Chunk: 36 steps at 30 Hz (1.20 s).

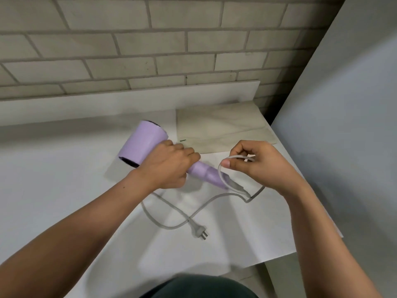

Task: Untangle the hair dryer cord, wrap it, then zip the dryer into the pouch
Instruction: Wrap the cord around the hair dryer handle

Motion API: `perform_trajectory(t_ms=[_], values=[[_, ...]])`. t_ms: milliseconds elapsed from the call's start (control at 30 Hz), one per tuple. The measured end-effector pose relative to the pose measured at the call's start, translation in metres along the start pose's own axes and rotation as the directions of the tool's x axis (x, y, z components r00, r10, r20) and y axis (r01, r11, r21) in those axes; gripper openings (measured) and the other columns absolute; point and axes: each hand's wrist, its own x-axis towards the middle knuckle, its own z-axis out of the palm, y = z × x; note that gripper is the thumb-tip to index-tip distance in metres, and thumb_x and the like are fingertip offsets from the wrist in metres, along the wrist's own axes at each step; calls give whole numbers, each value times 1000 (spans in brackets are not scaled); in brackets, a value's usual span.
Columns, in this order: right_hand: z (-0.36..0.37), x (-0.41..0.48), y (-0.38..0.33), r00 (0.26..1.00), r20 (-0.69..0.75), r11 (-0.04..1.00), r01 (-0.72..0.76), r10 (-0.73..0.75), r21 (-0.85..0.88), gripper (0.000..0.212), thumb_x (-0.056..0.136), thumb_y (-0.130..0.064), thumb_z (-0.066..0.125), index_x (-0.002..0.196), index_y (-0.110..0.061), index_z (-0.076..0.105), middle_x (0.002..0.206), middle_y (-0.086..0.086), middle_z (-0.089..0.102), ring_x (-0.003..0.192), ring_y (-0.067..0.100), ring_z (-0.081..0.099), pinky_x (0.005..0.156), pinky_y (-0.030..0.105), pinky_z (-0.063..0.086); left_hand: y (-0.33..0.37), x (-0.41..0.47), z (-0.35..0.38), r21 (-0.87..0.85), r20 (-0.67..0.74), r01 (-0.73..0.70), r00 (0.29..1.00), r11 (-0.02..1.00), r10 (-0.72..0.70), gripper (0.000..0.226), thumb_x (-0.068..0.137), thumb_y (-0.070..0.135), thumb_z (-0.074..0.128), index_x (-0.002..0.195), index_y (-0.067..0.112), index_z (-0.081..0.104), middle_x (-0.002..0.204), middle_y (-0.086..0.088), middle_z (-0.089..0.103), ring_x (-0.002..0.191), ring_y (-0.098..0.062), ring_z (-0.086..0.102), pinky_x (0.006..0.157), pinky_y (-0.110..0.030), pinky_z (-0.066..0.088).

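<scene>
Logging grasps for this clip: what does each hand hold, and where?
Left hand grips the hair dryer by its handle; right hand pinches the cord near the handle.

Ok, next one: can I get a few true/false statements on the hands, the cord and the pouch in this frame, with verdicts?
1. The left hand grips the hair dryer by its handle. True.
2. The right hand is open and holds nothing. False: it pinches a loop of the cord near the handle's end.
3. The plug lies loose on the white surface. True.
4. The hair dryer is already inside the pouch. False: the pouch lies flat beyond it, toward the wall.
5. The cord is wound tightly round the handle. False: most of it trails across the white surface.
</scene>
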Motion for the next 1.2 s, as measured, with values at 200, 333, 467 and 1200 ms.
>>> perform_trajectory(t_ms=[200, 333, 467, 1200], values=[[-17, 3, -22, 996, 45, 989, 76, -82, 124, 14, 77, -24, 91, 77, -21, 77, 70, 1, 71, 64, 7, 58, 61, 18, 43, 3, -9, -38, -185, -85, 106, 989, 977, -123, 28, 82, 45, 49, 103, 28, 50, 89, 7, 63, 77, -26, 62, 61, -37, 48], [-24, 3, -29, 983, 154, 985, 75, -100, 157, 12, 76, -16, 90, 80, -14, 78, 69, -8, 71, 64, 2, 61, 61, 13, 46, -2, -16, -49, -126, -165, 35, 985, 991, -56, 62, 87, 83, 35, 121, 34, 50, 92, 9, 65, 82, -23, 65, 62, -34, 45], [-28, -1, -31, 980, 181, 965, 37, -86, 259, 18, 72, -22, 88, 83, -11, 79, 80, 2, 75, 76, 10, 67, 72, 20, 53, -7, -22, -64, -100, -233, -71, 971, 992, 46, 60, 91, 79, 32, 133, 38, 46, 88, 9, 64, 79, -23, 65, 62, -38, 52], [-11, 2, -33, 955, -127, 951, 282, -267, 126, 25, 67, -18, 96, 82, -9, 78, 78, -3, 66, 63, -3, 53, 65, 8, 36, 11, -31, -92, -161, -71, -44, 997, 986, 33, 71, 82, 79, 58, 136, 38, 36, 89, 8, 73, 73, -21, 65, 47, -27, 29]])
